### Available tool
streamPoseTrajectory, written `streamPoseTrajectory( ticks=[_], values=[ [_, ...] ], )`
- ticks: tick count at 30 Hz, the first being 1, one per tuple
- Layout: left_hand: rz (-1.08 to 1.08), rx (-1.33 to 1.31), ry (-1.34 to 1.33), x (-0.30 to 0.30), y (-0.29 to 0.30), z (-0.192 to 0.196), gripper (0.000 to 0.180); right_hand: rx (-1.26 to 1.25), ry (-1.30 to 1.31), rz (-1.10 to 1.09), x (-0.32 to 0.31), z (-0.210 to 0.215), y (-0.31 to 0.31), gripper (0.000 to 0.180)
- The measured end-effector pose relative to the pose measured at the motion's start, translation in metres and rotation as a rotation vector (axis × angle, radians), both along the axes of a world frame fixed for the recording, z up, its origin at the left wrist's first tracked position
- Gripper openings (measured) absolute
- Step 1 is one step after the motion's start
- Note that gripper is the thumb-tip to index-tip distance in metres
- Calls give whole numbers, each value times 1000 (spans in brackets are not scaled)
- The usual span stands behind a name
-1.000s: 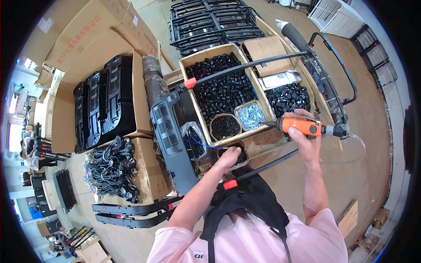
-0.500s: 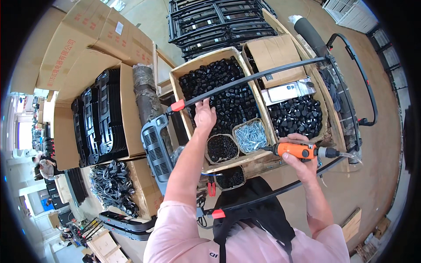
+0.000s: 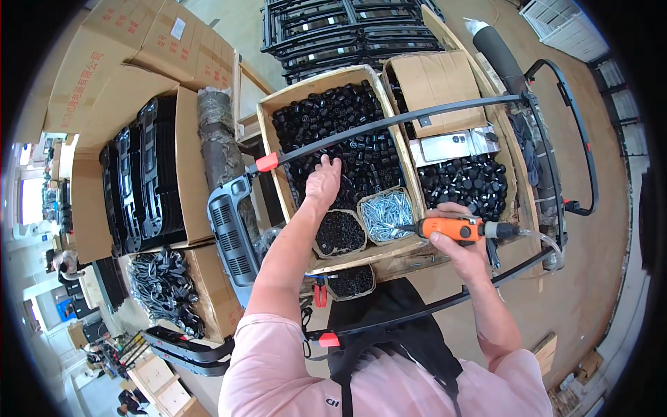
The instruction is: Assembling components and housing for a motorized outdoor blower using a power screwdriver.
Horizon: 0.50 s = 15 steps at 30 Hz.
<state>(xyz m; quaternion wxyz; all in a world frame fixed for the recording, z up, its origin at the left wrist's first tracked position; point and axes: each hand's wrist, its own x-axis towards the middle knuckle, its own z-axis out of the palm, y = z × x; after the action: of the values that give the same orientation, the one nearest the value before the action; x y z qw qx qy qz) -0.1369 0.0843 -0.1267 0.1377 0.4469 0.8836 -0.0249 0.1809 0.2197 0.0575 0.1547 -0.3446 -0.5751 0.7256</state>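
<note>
My left hand (image 3: 324,183) reaches over a wooden bin (image 3: 266,132) of small black round plastic parts (image 3: 361,154), its fingertips at the pile, slightly apart, holding nothing I can see. My right hand (image 3: 464,256) grips an orange air screwdriver (image 3: 451,228), with a clear hose (image 3: 547,240) at its rear end. The driver's dark tip points left, over a small box of silvery screws (image 3: 383,217). Beside that stands a box of tiny black pieces (image 3: 340,231). A black tubular frame (image 3: 389,122) with red clips spans the bins, attached to a grey vented motor housing (image 3: 231,233).
To the right is a bin section with black round knobs (image 3: 467,186), a phone (image 3: 445,147) and a cardboard flap (image 3: 434,87). At left, cartons hold black panels (image 3: 158,174) and bundled cables (image 3: 167,288). Red-handled pliers (image 3: 319,295) hang at the bin's front. Black frames (image 3: 347,35) are stacked behind.
My left hand has lifted slightly and its fingers show more clearly over the black parts. The driver has shifted a little left in view, its tip now over the screws. The whole view has shifted slightly.
</note>
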Motion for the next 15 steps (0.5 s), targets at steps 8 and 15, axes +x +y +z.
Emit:
streamPoseTrajectory(
  ticks=[8,15],
  values=[
    [143,431,-16,5,-46,4,21,-27,104,29,-68,-48,-16,56],
    [1093,1057,-1611,61,-104,66,37,26,54,42,-143,-130,-18,57]
  ],
)
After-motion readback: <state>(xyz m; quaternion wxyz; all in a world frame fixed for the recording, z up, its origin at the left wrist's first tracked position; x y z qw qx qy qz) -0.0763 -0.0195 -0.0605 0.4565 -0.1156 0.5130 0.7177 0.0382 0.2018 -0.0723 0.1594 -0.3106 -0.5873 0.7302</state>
